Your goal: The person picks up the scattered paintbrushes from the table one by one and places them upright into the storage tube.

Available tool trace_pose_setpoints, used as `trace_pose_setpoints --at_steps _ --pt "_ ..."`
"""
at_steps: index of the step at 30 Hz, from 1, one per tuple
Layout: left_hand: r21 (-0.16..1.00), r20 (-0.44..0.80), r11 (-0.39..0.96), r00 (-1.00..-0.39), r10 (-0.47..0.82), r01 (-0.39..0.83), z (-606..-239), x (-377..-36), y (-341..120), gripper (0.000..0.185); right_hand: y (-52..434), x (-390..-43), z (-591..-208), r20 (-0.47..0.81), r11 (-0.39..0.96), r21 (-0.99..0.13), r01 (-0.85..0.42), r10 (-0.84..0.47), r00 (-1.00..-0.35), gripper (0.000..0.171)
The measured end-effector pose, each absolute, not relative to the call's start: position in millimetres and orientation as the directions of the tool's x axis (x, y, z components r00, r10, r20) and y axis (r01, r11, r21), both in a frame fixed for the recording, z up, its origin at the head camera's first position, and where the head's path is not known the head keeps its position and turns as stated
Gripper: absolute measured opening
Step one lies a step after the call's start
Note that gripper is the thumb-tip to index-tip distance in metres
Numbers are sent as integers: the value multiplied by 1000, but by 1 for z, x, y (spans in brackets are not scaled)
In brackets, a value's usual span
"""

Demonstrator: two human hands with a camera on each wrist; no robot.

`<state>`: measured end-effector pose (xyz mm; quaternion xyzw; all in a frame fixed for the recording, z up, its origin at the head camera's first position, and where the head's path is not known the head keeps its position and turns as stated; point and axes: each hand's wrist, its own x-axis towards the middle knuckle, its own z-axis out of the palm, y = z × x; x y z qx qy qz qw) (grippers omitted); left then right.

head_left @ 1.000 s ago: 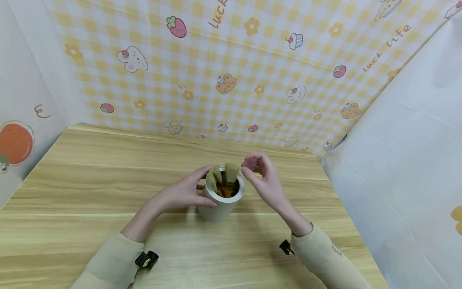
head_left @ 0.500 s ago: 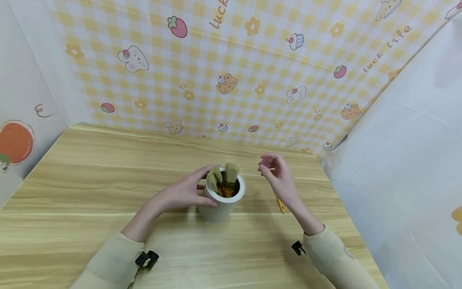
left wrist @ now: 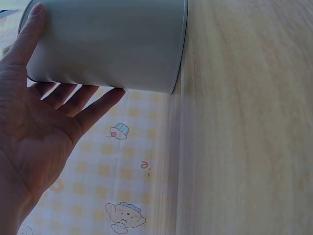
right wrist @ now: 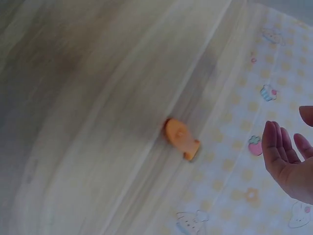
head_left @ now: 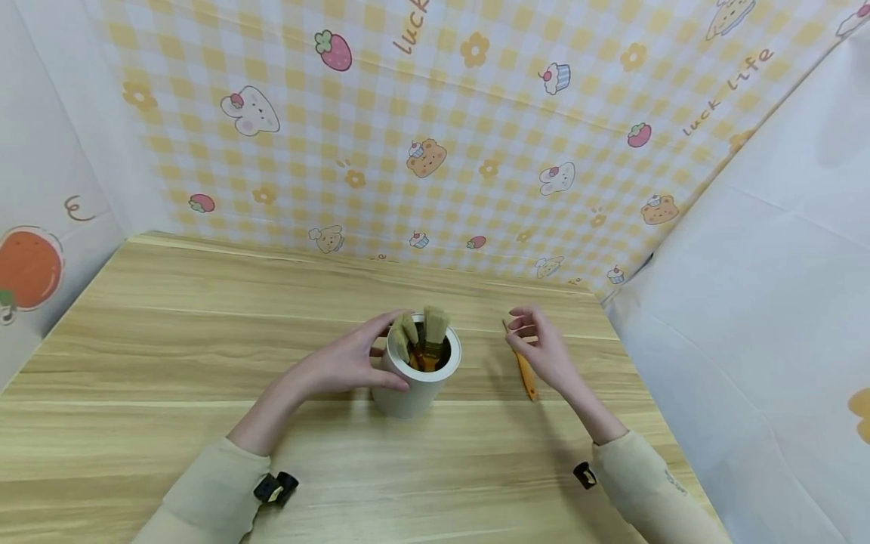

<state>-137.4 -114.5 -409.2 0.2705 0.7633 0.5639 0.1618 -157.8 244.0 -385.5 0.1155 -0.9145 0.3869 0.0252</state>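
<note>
A white cylindrical cup [head_left: 408,389] stands mid-table with several tan-bristled brushes [head_left: 433,326] upright inside it, orange handles down. My left hand [head_left: 350,363] holds the cup from its left, thumb in front and fingers behind. The left wrist view shows the left hand [left wrist: 44,122] against the cup wall [left wrist: 112,44]. My right hand [head_left: 544,349] hovers to the right of the cup, fingers loosely bent and holding nothing. It is just above an orange-handled brush [head_left: 526,375] lying on the table. In the right wrist view the orange handle end [right wrist: 182,137] lies apart from my fingers [right wrist: 283,161].
The wooden table [head_left: 170,340] is boxed in by a yellow checked backdrop [head_left: 435,136] behind and white sheets at the left [head_left: 41,189] and right [head_left: 761,302]. Bare wood lies left of and in front of the cup.
My right hand has drawn away from over the cup, moving right and down to beside the orange-handled brush on the table. The left hand and cup have stayed put.
</note>
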Motion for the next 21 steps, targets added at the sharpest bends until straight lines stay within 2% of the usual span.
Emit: trace_pose_setpoints --at_steps 8,15,21 --pt "952 54 209 -797 601 223 -411 -138 -114 103 265 -164 -401 40 730 -668 -143 -157 -987 47" --pt "952 55 210 -798 600 223 -411 -138 -115 103 278 -166 -410 10 769 -627 -122 -149 -989 55" --pt "945 62 222 -800 596 239 -409 -137 -116 102 287 -169 -416 -81 803 -593 -61 -135 -987 62"
